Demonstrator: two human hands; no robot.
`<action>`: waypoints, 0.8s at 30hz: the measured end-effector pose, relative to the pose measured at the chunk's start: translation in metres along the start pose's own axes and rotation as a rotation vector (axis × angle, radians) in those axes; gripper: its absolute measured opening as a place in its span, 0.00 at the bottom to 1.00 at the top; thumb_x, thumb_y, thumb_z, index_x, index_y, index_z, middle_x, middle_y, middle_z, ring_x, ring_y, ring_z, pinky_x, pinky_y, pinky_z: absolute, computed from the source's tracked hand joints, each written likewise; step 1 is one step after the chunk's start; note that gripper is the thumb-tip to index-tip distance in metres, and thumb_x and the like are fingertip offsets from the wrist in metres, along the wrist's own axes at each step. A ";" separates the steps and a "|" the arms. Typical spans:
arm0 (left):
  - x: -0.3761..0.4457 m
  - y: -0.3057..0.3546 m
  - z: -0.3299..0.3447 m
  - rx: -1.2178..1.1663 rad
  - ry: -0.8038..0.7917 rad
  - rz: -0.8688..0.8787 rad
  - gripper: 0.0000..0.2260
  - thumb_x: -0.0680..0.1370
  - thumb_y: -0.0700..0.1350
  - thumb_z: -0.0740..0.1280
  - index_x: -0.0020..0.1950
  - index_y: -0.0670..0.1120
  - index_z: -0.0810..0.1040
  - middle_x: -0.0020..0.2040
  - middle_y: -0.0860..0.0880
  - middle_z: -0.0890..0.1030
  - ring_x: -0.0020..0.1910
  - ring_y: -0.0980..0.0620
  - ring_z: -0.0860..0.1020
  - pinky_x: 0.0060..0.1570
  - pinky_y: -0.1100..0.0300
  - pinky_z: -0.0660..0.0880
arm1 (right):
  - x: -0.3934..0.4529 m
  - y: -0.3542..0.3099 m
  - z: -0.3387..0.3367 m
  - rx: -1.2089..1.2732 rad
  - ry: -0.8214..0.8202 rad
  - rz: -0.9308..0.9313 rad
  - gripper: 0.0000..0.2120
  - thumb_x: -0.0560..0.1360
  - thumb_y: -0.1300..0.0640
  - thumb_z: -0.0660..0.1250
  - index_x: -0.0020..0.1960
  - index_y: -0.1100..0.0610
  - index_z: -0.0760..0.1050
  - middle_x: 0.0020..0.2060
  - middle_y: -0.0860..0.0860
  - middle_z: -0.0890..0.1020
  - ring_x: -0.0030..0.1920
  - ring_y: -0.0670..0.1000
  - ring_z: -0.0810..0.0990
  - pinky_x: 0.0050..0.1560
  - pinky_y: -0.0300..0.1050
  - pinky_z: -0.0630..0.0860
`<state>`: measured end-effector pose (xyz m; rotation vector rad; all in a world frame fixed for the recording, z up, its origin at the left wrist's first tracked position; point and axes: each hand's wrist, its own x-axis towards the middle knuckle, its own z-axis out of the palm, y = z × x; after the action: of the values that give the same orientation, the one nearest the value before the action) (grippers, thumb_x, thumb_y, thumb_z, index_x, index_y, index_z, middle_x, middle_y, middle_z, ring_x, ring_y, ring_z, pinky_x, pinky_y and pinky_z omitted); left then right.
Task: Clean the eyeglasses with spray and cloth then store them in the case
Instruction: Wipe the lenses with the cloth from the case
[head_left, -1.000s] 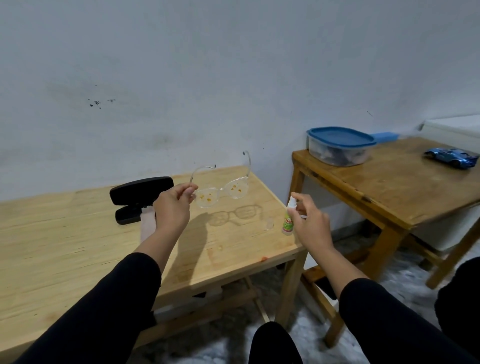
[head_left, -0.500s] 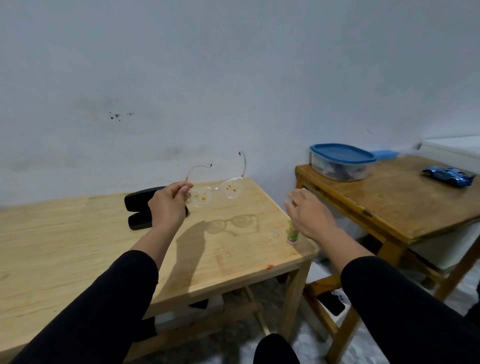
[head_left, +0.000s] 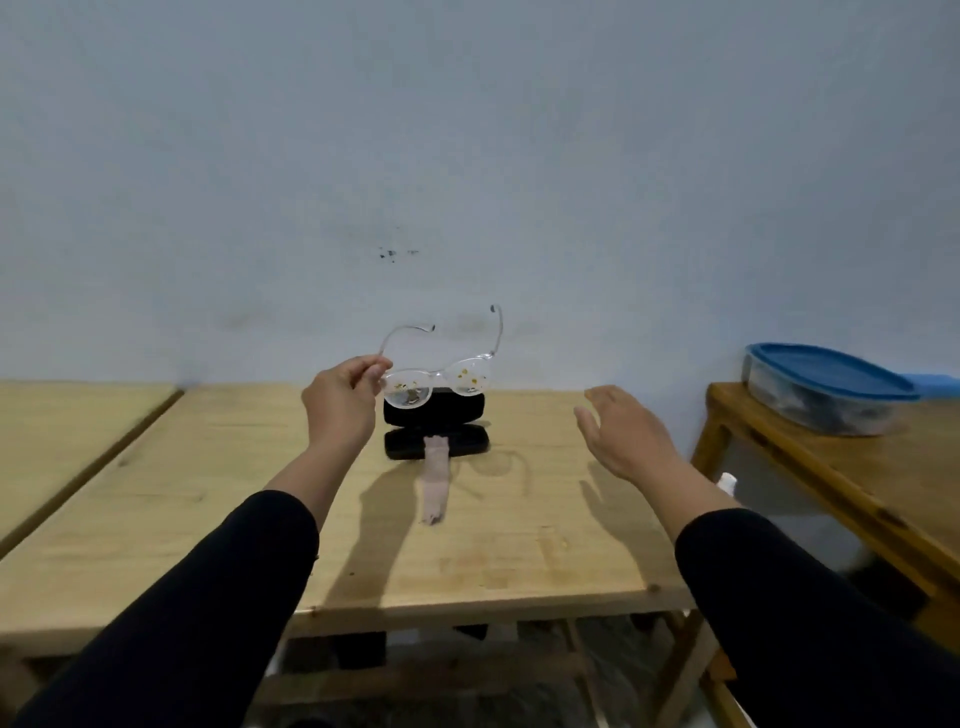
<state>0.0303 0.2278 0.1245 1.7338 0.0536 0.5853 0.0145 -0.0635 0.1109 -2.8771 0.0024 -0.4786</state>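
Right hand is now hanging empty, fingers spread — it has let go of the spray bottle, whose white cap is just peeking past that forearm. Left hand is still pinching the spotted eyeglasses by one temple, just above the open case and cloth — probably wiping comes next. Bottle's body is hidden.
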 end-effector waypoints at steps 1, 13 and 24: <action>0.003 -0.004 -0.011 0.006 0.025 -0.008 0.07 0.78 0.42 0.63 0.50 0.45 0.81 0.44 0.47 0.82 0.43 0.53 0.80 0.36 0.77 0.70 | 0.005 -0.010 0.008 0.011 -0.016 -0.021 0.23 0.80 0.49 0.52 0.70 0.61 0.64 0.70 0.56 0.67 0.70 0.55 0.65 0.67 0.48 0.64; 0.029 -0.061 -0.109 0.146 0.229 -0.114 0.07 0.78 0.41 0.63 0.49 0.46 0.81 0.45 0.48 0.82 0.43 0.52 0.81 0.48 0.61 0.71 | 0.041 -0.112 0.098 0.218 -0.242 -0.158 0.21 0.79 0.50 0.55 0.70 0.57 0.65 0.69 0.56 0.69 0.68 0.57 0.68 0.67 0.51 0.65; 0.044 -0.102 -0.114 0.202 0.235 -0.199 0.08 0.78 0.40 0.63 0.48 0.47 0.81 0.44 0.47 0.83 0.45 0.51 0.81 0.53 0.59 0.73 | 0.071 -0.111 0.141 0.224 -0.276 -0.324 0.18 0.79 0.49 0.53 0.66 0.44 0.71 0.67 0.45 0.73 0.67 0.49 0.70 0.65 0.49 0.67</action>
<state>0.0500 0.3720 0.0602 1.8194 0.4588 0.6505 0.1227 0.0726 0.0277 -2.7008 -0.5337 -0.1187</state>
